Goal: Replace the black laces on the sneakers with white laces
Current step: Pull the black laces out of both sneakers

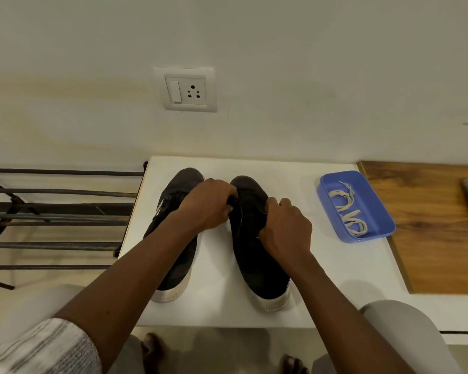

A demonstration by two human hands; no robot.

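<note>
The left grip [208, 205] pinches the black lace [233, 202] at the top of the right sneaker [257, 265], fingers curled tight. The right grip [284, 229] clasps the same sneaker's upper from its 3 o'clock side, fingers hooked over the edge. The left sneaker [185, 180] lies just beside it at 9 o'clock, partly under the left forearm. Both sneakers rest on the white tabletop [222, 314]. Toward 3 o'clock, well apart from the sneakers, a blue tray [326, 201] holds the white laces [335, 193] in loose coils. Beyond the tray lies a wooden board [430, 225]. A wall socket [185, 89] sits at 12 o'clock and a metal rack [60, 211] at 9 o'clock.
</note>
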